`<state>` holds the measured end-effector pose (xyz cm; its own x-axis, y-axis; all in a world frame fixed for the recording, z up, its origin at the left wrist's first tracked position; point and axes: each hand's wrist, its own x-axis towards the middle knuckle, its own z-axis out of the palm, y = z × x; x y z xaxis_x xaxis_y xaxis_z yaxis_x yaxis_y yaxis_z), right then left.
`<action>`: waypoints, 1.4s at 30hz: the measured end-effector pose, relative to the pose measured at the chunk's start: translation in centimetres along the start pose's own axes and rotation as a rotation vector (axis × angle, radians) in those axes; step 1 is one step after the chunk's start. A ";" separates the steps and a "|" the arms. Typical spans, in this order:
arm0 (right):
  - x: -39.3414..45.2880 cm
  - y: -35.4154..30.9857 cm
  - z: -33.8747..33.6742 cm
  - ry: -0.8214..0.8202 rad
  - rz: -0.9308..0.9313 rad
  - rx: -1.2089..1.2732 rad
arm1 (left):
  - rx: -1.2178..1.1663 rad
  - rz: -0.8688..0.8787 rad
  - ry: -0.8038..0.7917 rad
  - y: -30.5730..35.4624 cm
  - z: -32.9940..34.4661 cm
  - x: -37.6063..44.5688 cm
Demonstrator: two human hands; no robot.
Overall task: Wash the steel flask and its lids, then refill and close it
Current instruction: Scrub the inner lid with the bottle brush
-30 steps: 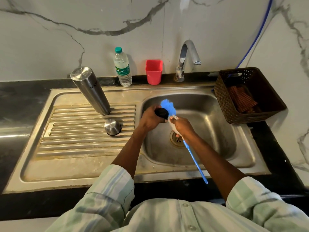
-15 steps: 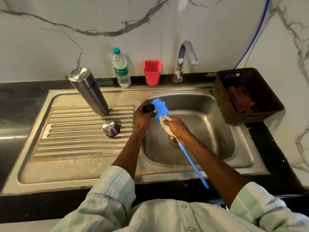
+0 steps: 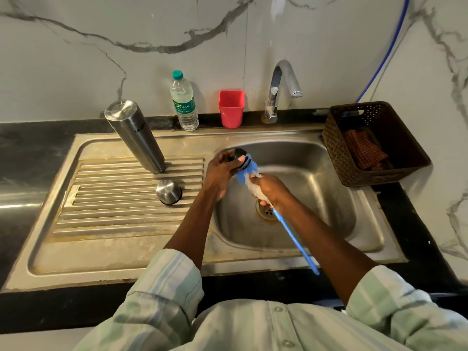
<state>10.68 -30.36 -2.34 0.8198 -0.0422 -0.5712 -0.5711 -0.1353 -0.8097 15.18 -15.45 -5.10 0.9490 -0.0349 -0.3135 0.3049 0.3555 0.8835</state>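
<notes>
The steel flask (image 3: 135,138) stands upside down on the ribbed drainboard (image 3: 114,198), left of the basin. A round steel cap (image 3: 168,192) lies on the ribs just in front of it. Over the basin's left edge my left hand (image 3: 220,173) grips a small black inner lid (image 3: 239,154). My right hand (image 3: 272,191) holds a blue bottle brush (image 3: 245,171) near its head, and the blue bristles press against the lid. The brush's long blue handle (image 3: 295,239) slants down toward me.
The steel sink basin (image 3: 304,198) has a drain at its middle and a chrome tap (image 3: 278,89) behind it. A plastic water bottle (image 3: 184,102) and a red cup (image 3: 231,108) stand at the wall. A brown basket (image 3: 374,145) with a checked cloth sits at the right.
Both hands have shifted left toward the basin's edge. The brush head has kept rubbing over the black lid, and the lid has turned in my left hand.
</notes>
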 end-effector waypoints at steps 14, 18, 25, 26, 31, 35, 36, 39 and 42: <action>-0.2 -0.1 1.2 -0.008 0.068 0.316 | 0.218 0.175 0.284 -2.5 0.0 -0.3; 0.8 -2.4 0.1 0.056 0.032 0.277 | 0.111 0.076 0.043 -3.1 0.7 -0.9; 0.7 -0.8 1.9 0.157 -0.208 -0.257 | 0.082 0.041 -0.015 -2.7 0.1 -1.3; 0.8 -1.0 1.5 0.186 -0.204 -0.291 | 0.102 0.033 -0.084 -2.6 -0.1 -1.4; 1.9 -2.3 -0.9 0.055 -0.080 -0.180 | -0.034 -0.117 -0.163 -3.0 -1.6 -1.9; 2.2 -1.5 -1.2 0.047 -0.052 -0.132 | -0.331 -0.203 -0.227 -2.7 -1.7 -2.4; 2.0 -1.1 -1.1 0.027 -0.038 -0.102 | -0.391 -0.193 -0.191 -2.5 -1.5 -2.3; 1.0 0.3 -0.2 -0.016 -0.013 -0.011 | -0.460 -0.143 0.044 -2.2 -0.9 -1.3; 0.6 1.2 0.9 -0.030 0.010 0.072 | -0.370 -0.033 0.222 -2.9 -0.6 -0.8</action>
<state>10.48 -29.71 -3.81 0.8128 -0.0131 -0.5823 -0.5819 -0.0632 -0.8108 13.50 -15.86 -7.60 0.8864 0.1355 -0.4427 0.2472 0.6700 0.7000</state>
